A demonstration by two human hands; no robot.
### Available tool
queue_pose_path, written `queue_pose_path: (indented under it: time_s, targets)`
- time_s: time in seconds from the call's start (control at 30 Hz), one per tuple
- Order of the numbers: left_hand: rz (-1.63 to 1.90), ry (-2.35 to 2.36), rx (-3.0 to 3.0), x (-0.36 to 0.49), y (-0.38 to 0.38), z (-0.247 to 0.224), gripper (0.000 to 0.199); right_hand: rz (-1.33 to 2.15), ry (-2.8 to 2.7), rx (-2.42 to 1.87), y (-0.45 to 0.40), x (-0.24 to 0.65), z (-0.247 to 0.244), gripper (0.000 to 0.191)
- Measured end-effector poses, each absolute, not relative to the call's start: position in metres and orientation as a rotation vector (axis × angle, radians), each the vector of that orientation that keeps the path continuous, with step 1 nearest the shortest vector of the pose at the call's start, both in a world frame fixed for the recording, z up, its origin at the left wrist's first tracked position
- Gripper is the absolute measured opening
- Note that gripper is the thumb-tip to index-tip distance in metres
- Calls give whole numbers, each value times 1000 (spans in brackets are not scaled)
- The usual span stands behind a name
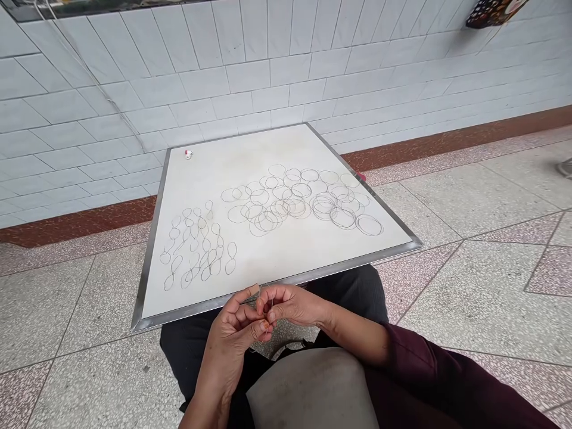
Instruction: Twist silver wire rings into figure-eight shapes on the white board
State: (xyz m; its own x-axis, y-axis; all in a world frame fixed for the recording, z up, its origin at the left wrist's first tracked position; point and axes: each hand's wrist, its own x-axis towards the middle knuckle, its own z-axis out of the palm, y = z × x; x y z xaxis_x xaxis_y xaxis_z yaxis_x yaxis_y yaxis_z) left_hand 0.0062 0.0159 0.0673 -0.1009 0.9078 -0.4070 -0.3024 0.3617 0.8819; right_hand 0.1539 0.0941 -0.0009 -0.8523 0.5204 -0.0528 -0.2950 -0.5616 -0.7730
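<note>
Both my hands meet just off the near edge of the white tabletop, over my lap. A thin wire loop (pixel 271 293) is between them, partly hidden by the fingers. My left hand (pixel 232 333) pinches it between thumb and fingers; a tan wrap covers its index fingertip. From the other side, my right hand (pixel 292 305) grips the same wire with thumb and forefinger. On the left of the tabletop lie several wires twisted into figure-eights (pixel 210 262). Many plain round wire rings (pixel 343 217) overlap one another across the middle and right.
The tabletop (pixel 263 262) has a metal rim and stands near a white tiled wall (pixel 250 77). A small white and red object (pixel 188 154) sits at its far left corner. A cord (pixel 107 98) hangs down the wall. Beneath is a speckled tile floor (pixel 491 286).
</note>
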Motion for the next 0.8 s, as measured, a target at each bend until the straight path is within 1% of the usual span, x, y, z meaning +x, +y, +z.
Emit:
queue_pose_path:
  time_s: [0.2,0.53,0.8]
  targets:
    - [1093,1295,684,2,15,66,60,2351,-1200,-408,94,156,3,31]
    - [1088,1294,682,-2,13,63,55,2297,-1252,-432,94,157,7,29]
    - [1153,1488,808,8,10,60,63,2235,-1281,-327,93,154,0,25]
